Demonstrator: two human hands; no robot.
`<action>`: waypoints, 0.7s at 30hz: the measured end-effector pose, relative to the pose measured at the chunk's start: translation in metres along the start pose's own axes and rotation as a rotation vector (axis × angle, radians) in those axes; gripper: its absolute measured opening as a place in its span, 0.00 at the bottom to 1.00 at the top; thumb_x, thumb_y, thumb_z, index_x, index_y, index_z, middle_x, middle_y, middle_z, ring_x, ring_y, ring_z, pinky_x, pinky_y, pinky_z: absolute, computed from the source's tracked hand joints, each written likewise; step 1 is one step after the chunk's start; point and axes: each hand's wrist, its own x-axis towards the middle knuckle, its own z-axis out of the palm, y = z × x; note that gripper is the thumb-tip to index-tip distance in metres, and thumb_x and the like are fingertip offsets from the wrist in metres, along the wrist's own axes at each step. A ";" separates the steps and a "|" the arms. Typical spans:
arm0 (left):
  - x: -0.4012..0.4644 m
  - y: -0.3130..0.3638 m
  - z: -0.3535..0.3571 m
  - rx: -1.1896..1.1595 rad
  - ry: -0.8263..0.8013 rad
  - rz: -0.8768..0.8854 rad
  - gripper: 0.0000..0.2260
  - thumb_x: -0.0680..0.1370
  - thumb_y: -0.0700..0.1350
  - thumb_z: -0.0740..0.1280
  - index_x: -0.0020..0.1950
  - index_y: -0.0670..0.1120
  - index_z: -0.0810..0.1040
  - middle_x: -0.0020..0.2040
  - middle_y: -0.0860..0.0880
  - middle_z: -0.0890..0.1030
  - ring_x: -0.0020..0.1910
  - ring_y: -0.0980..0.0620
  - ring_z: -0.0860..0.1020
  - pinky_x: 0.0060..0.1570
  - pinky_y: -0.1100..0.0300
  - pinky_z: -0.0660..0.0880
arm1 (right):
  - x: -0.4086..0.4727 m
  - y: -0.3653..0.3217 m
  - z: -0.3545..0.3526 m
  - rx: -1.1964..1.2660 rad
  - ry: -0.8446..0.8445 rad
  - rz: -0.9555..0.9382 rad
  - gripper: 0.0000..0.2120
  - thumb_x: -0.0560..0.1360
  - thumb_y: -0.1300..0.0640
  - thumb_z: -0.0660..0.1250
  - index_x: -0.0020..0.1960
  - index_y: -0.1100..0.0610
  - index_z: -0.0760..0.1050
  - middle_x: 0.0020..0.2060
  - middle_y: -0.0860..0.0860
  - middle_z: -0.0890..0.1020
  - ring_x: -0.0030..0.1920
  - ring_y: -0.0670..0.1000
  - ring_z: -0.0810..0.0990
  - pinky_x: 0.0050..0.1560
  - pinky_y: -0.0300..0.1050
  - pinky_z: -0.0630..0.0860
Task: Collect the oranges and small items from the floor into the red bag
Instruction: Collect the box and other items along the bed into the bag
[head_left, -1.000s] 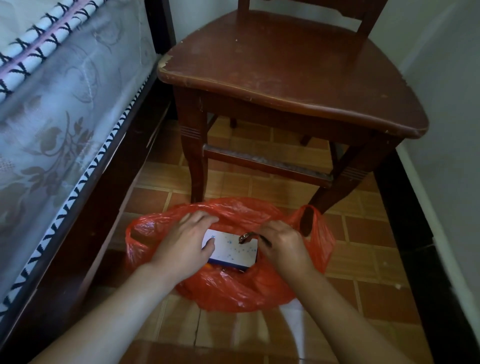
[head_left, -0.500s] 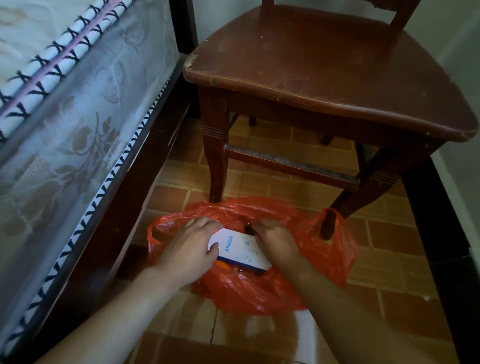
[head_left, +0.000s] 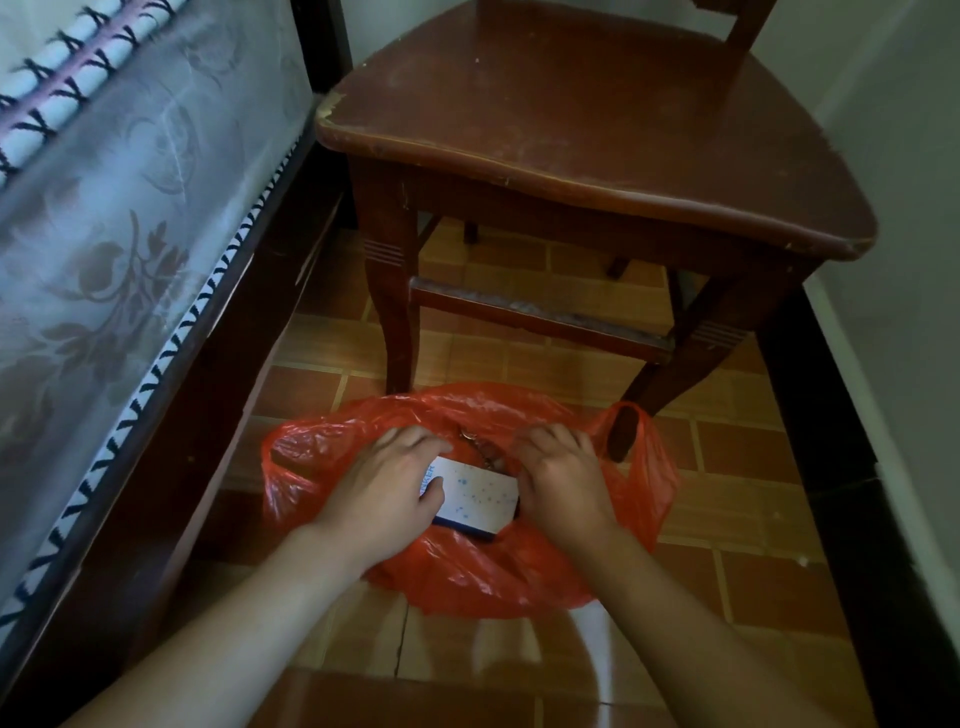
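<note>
Lower centre of frame: left hand (head_left: 387, 488) and right hand (head_left: 563, 480) each clamp an end of the white speckled rectangular box (head_left: 475, 497) inside the crinkled red plastic bag (head_left: 483, 571).

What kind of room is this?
Probably a bedroom at home: a mattress with a flowered cover lies on a dark bed frame, a worn wooden chair stands beside it, and the floor is tiled.

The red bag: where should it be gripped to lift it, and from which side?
Take the red bag by its upright loop handle on the right, reaching from above. That loop stands free beside the chair leg; the matching left handle is not clearly visible.
</note>
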 end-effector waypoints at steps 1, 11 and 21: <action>0.000 0.002 0.002 0.005 -0.010 0.007 0.18 0.81 0.48 0.64 0.71 0.51 0.75 0.66 0.55 0.75 0.66 0.53 0.71 0.65 0.56 0.71 | -0.002 0.004 -0.004 -0.007 0.009 0.018 0.13 0.66 0.63 0.74 0.50 0.55 0.86 0.52 0.51 0.85 0.56 0.57 0.80 0.55 0.56 0.75; 0.004 0.010 0.010 0.065 -0.030 0.009 0.19 0.80 0.48 0.64 0.71 0.51 0.75 0.66 0.54 0.75 0.67 0.52 0.71 0.68 0.51 0.70 | -0.018 0.052 -0.047 -0.179 0.019 0.368 0.21 0.72 0.58 0.70 0.64 0.56 0.78 0.68 0.56 0.74 0.70 0.60 0.69 0.70 0.63 0.67; -0.002 -0.015 -0.007 0.230 -0.042 -0.189 0.20 0.80 0.51 0.65 0.72 0.52 0.74 0.68 0.51 0.75 0.69 0.47 0.71 0.70 0.45 0.68 | -0.011 0.026 -0.041 0.140 -0.034 0.408 0.22 0.76 0.67 0.66 0.70 0.59 0.73 0.62 0.56 0.77 0.57 0.58 0.81 0.56 0.54 0.81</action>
